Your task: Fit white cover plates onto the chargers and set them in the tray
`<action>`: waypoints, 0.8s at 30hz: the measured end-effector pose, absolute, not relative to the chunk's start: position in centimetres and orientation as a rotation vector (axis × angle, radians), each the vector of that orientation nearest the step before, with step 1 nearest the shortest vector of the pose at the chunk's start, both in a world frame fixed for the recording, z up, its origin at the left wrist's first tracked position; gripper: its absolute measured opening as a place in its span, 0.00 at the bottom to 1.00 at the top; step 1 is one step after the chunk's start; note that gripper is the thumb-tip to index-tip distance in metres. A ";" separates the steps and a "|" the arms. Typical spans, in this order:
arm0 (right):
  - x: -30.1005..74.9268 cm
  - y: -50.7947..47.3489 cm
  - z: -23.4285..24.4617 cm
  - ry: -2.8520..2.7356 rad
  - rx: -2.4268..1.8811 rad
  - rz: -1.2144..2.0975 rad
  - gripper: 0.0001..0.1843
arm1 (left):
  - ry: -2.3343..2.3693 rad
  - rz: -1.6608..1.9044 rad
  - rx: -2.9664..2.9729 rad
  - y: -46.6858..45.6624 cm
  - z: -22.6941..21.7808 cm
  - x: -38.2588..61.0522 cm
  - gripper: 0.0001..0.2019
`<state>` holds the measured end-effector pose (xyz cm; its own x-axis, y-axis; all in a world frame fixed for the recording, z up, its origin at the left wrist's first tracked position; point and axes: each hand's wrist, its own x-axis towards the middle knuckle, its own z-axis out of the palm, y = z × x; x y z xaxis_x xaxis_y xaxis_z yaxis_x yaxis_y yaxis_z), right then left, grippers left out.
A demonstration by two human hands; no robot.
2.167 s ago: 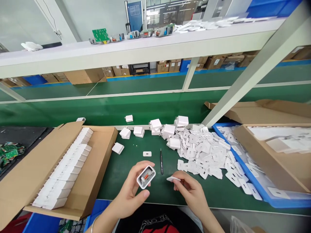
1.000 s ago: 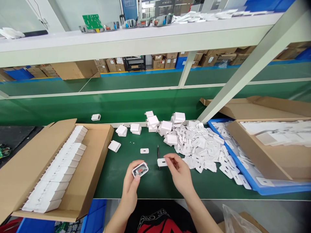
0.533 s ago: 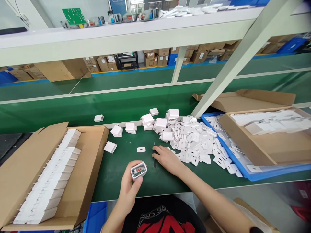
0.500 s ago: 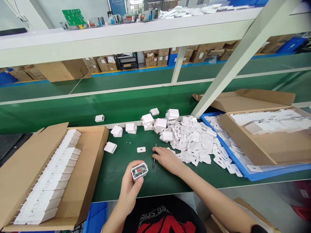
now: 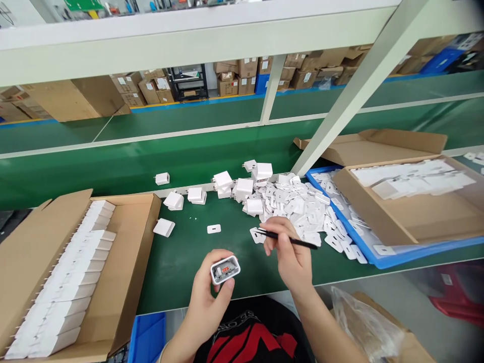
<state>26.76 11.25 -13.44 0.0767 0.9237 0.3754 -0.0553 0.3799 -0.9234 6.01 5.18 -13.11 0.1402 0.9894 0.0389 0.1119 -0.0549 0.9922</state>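
Left fingers curl round a white, open-ended plastic casing, presumably tilted for viewing; right fingers pinch slim black tweezers, tips unclear.

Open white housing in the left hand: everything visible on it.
The housing is a white, plastic-looking box with rounded corners. Its open end, tilted up toward the camera, shows greyish internals around an orange-red part; finer details are too small to tell. The left hand grips its sides over the green bench.

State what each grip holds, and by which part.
Left grip: open boxy white plastic casing, by its sides. Right grip: slim black pointed tweezers, around their middle.
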 end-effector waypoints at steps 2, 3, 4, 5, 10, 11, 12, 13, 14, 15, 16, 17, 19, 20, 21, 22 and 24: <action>26.4 9.5 -12.8 -1.263 -0.880 0.866 0.22 | 1.221 1.071 1.468 5.1 -13.0 6.4 0.13; 26.3 8.7 -12.6 -1.257 -0.856 0.859 0.23 | 1.245 1.071 1.513 5.1 -12.8 6.5 0.14; 26.1 7.9 -12.4 -1.247 -0.823 0.868 0.23 | 1.266 1.074 1.559 5.1 -12.7 6.7 0.15; 26.0 7.3 -12.2 -1.237 -0.786 0.895 0.22 | 1.284 1.082 1.604 5.2 -12.5 6.8 0.16; 25.5 5.6 -11.7 -1.304 -0.734 1.043 0.15 | 1.309 1.140 1.783 5.6 -12.2 7.1 0.17; 25.4 5.6 -11.7 -1.305 -0.728 1.052 0.15 | 1.315 1.150 1.803 5.6 -12.3 7.1 0.17; 25.3 5.7 -11.8 -1.299 -0.720 1.057 0.16 | 1.324 1.158 1.817 5.6 -12.3 7.1 0.17; 25.3 5.7 -11.8 -1.292 -0.711 1.062 0.17 | 1.335 1.167 1.830 5.6 -12.3 7.1 0.17; 25.2 5.8 -11.9 -1.292 -0.706 1.068 0.17 | 1.343 1.171 1.844 5.6 -12.3 7.1 0.17; 25.2 5.8 -12.1 -1.299 -0.705 1.070 0.18 | 1.351 1.173 1.853 5.6 -12.3 7.1 0.17; 25.1 5.8 -12.2 -1.308 -0.707 1.068 0.18 | 1.355 1.174 1.863 5.5 -12.3 7.1 0.18; 25.1 5.8 -12.3 -1.315 -0.709 1.066 0.19 | 1.359 1.175 1.870 5.5 -12.3 7.2 0.18; 25.1 5.8 -12.4 -1.335 -0.710 1.058 0.20 | 1.366 1.176 1.875 5.5 -12.2 7.2 0.18; 25.1 5.8 -12.4 -1.346 -0.711 1.052 0.21 | 1.370 1.177 1.877 5.5 -12.2 7.2 0.18; 25.1 5.7 -12.4 -1.358 -0.712 1.045 0.21 | 1.373 1.181 1.880 5.5 -12.2 7.3 0.18; 25.2 5.7 -12.4 -1.372 -0.714 1.037 0.22 | 1.374 1.185 1.882 5.5 -12.2 7.3 0.18; 25.2 5.8 -12.4 -1.396 -0.719 1.014 0.22 | 1.372 1.198 1.889 5.6 -12.2 7.4 0.17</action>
<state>25.21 5.77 -12.37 -0.1025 0.8903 0.4437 -0.1471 0.4276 -0.8919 7.41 5.55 -12.20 0.0992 0.9294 0.3554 0.4776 -0.3579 0.8024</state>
